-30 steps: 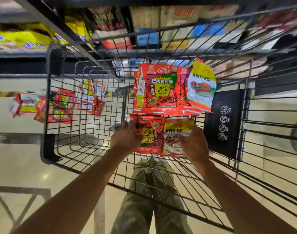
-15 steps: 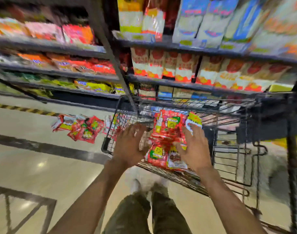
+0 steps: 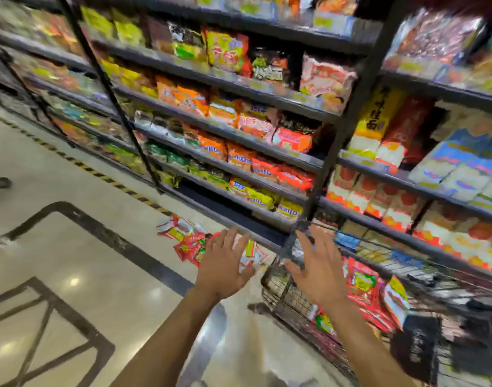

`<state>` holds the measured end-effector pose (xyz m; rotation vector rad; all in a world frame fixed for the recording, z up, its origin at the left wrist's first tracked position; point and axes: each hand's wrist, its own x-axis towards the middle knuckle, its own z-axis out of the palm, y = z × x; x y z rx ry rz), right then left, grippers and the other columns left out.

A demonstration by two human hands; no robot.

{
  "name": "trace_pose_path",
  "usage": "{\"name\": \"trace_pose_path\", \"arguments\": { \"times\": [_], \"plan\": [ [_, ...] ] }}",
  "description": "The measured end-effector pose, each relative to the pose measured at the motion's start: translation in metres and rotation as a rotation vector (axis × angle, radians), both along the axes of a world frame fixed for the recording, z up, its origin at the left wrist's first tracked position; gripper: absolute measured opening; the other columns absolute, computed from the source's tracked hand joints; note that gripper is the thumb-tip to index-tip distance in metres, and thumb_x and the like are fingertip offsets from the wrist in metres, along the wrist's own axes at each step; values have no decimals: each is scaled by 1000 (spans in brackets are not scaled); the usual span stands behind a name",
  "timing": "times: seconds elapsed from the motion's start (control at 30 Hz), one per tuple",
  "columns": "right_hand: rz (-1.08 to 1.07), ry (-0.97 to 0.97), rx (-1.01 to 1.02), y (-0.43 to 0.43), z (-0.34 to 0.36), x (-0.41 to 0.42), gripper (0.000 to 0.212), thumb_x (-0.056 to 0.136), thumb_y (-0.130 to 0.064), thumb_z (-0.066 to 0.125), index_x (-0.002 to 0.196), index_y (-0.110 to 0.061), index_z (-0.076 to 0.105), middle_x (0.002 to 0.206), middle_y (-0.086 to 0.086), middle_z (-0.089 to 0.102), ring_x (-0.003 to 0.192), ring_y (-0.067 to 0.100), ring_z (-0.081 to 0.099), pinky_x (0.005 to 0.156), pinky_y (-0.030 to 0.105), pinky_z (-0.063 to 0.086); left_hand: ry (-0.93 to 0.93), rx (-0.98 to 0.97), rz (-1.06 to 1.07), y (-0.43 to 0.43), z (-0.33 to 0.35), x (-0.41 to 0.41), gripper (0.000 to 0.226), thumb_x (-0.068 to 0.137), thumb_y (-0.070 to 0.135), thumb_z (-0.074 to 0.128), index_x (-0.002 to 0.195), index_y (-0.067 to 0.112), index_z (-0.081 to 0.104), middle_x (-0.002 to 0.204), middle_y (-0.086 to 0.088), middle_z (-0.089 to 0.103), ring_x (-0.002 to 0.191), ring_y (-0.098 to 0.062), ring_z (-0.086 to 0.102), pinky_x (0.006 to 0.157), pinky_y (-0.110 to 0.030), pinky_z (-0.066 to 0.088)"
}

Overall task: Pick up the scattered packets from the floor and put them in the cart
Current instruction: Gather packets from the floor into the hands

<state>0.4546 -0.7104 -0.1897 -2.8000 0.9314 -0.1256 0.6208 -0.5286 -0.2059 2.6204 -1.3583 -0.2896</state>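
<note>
Several red and yellow packets [image 3: 187,237] lie scattered on the floor at the foot of the shelving, just beyond my left hand [image 3: 225,265]. That hand is raised with fingers spread and holds nothing. My right hand [image 3: 319,268] is also spread and empty, held over the near left corner of the black wire cart [image 3: 281,289]. Inside the cart lie red and yellow packets [image 3: 363,286], to the right of my right hand. The picture is blurred by motion.
Tall black shelving [image 3: 267,99] stocked with packaged food runs across the back and right. A yellow-black striped line [image 3: 105,178] marks the floor along its base. The glossy beige floor [image 3: 71,261] with dark inlay bands spreads out to the left.
Both hands have let go of the packets, which now lie in the cart. The hands have lifted out and spread, and my view has swung up and left toward the floor packets.
</note>
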Motion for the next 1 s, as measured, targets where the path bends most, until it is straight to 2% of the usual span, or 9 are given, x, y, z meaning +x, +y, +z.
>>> {"name": "trace_pose_path", "arguments": {
  "times": [0.13, 0.23, 0.3, 0.4, 0.57, 0.8, 0.87, 0.9, 1.0],
  "plan": [
    [72, -21, -36, 68, 12, 75, 74, 89, -63, 49, 148, -17, 53, 153, 15, 43, 144, 40, 39, 115, 54, 37, -13, -22, 61, 74, 11, 67, 80, 92, 73, 40, 159, 30, 34, 165, -11, 35, 152, -39, 31, 120, -57, 29],
    [100, -42, -1, 114, 13, 125, 72, 92, -63, 54, 150, -20, 51, 156, 13, 41, 146, 38, 37, 114, 55, 41, -30, -16, 98, 122, 21, 114, 82, 90, 73, 43, 160, 33, 28, 167, -9, 31, 154, -37, 27, 121, -56, 27],
    [119, -33, 17, 136, 12, 154, 72, 91, -62, 53, 152, -23, 47, 159, 12, 39, 148, 38, 36, 116, 54, 39, -36, 0, 129, 148, 24, 143, 83, 89, 73, 41, 161, 34, 25, 169, -6, 26, 156, -35, 22, 123, -57, 24],
    [163, -31, 32, 156, 5, 195, 74, 90, -61, 55, 153, -24, 46, 161, 12, 39, 150, 38, 34, 120, 54, 33, -41, 16, 176, 179, 21, 183, 84, 88, 73, 41, 161, 33, 28, 169, -5, 27, 155, -35, 26, 121, -56, 27],
    [192, 23, 59, 171, -8, 269, 76, 93, -66, 39, 158, -27, 38, 166, 10, 33, 155, 34, 27, 126, 51, 26, -33, 38, 232, 199, 7, 249, 83, 89, 78, 31, 160, 35, 27, 167, -4, 31, 152, -34, 29, 120, -54, 30],
    [237, 36, 167, 156, -55, 415, 74, 96, -65, 52, 158, -29, 33, 169, 7, 26, 157, 30, 18, 126, 50, 24, 7, 96, 241, 182, -36, 379, 77, 91, 75, 45, 155, 33, 37, 163, -8, 38, 147, -39, 39, 116, -58, 35],
    [219, 45, 224, 150, -70, 462, 71, 96, -62, 52, 157, -28, 36, 167, 7, 29, 156, 32, 23, 125, 51, 27, 34, 122, 243, 173, -47, 423, 79, 91, 76, 41, 158, 35, 30, 167, -7, 33, 151, -39, 32, 119, -59, 30],
    [213, 43, 236, 145, -79, 485, 69, 95, -59, 53, 154, -26, 42, 163, 9, 36, 152, 35, 31, 121, 53, 33, 44, 132, 246, 168, -53, 445, 80, 91, 77, 40, 159, 36, 27, 169, -7, 29, 153, -38, 29, 121, -58, 27],
    [236, 93, 254, 134, -109, 542, 64, 89, -55, 56, 140, -17, 58, 145, 19, 56, 132, 46, 55, 103, 59, 51, 77, 182, 225, 153, -70, 508, 81, 93, 76, 38, 162, 35, 21, 171, -7, 23, 156, -37, 22, 124, -55, 21]
  ]
}}
